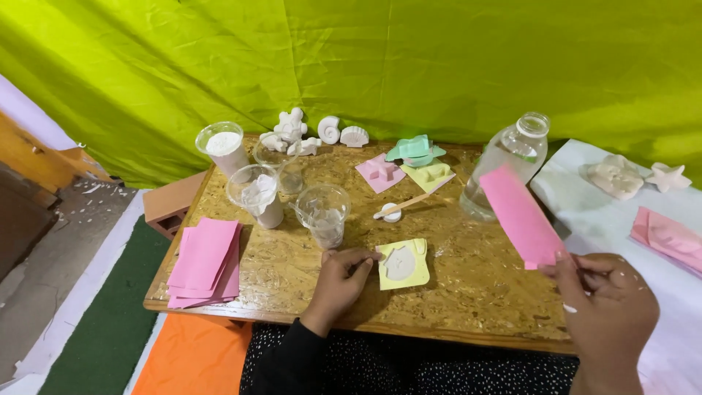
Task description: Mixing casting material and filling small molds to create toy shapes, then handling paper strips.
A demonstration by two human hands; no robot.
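Note:
My left hand [339,279] rests on the wooden table [468,292], its fingertips pinching the left edge of a yellow silicone mould [404,265] filled with white plaster. My right hand [608,307] is raised at the right and grips a pink paper strip [521,215] by its lower end, held upright above the table. A wooden stick [415,200] lies behind the mould beside a small white spoon.
Clear cups [324,213] with water and white powder stand at the back left, near white plaster shell figures [292,134]. A stack of pink paper [205,260] lies at the left. Pink, yellow and green moulds [413,162] and a clear bottle [508,164] sit behind. More casts rest on white cloth [621,175].

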